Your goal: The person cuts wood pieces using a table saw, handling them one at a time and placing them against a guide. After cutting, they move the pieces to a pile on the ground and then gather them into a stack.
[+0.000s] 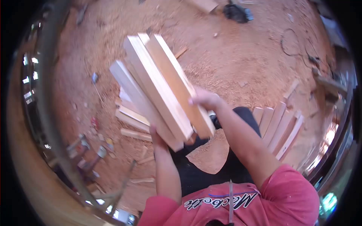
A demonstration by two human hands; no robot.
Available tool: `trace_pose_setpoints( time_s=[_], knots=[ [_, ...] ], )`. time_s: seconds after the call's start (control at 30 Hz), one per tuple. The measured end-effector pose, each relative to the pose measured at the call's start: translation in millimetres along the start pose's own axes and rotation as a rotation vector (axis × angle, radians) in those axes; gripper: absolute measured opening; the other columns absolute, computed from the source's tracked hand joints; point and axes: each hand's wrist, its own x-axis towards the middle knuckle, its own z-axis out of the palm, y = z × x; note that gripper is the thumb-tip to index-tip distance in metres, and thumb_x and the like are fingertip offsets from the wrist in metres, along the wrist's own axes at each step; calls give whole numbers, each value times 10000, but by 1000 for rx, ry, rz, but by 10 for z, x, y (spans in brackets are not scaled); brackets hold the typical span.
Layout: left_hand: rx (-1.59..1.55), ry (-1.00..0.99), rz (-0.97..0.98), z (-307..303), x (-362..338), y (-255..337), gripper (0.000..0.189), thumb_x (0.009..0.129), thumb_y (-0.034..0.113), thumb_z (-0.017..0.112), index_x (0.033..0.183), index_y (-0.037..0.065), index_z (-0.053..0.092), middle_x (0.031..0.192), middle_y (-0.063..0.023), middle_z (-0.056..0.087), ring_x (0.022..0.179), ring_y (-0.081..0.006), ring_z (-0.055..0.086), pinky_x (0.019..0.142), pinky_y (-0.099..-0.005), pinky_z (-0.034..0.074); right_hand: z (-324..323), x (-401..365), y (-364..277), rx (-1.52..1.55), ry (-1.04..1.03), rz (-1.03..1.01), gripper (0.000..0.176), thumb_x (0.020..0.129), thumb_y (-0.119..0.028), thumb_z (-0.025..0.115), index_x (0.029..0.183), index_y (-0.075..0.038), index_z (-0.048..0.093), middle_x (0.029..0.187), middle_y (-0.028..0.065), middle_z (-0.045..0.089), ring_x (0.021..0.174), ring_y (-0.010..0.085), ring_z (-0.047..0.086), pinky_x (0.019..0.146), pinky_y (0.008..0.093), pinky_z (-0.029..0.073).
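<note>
pink shirt (pixel 241 205) up close, and past it wooden pieces (pixel 160 88), held above the dirt ground (pixel 241 67)! left hand (pixel 158 138) clasps one side, right hand (pixel 205 98) the other, pressing them together.

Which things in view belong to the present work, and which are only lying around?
Work: held wood pieces; probably also the right-side wood row and left-side wood pile.
Seemingly lying about: black bundle; dark cord.

Hands (pixel 205 98) gripping bundle of wooden pieces (pixel 158 88) above shavings-strewn dirt floor (pixel 241 60)
</note>
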Motion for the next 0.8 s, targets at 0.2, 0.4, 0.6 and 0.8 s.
trace_pose_setpoints(
  time_s=[0.2,0.4,0.6,0.8],
  knots=[
    [123,-358,-123,414,-962,644,817,814,550,635,1382,-2,435,1304,-136,558,1215,-284,524,1044,-414,431,932,-1420,-364,892,538,55,798,766,-414,765,1377,14,483,1276,171,613,1152,249,606,1024,374,452],
    [213,-550,-328,844,-1001,829,906,739,536,703,1397,-18,419,1323,-159,550,1237,-320,527,1045,-447,449,1379,-2108,-598,505,397,-416,579,848,-348,709,1257,42,586,1134,175,681,948,224,695,851,351,557],
    [400,-1058,-475,1378,-1192,796,972,750,598,689,1457,24,350,1420,-152,477,1290,-353,478,1083,-491,405,1856,-3080,-263,554,428,-807,624,852,-347,717,1300,52,548,1194,178,647,1037,214,651,902,353,515],
    [574,-1394,-443,1610,-1939,719,1032,783,719,583,1491,28,291,1479,-160,392,1300,-380,448,1091,-529,379,2846,-4065,454,459,536,-1087,725,860,-378,680,1395,44,431,1254,178,612,1106,211,622,969,372,496]
  ],
)
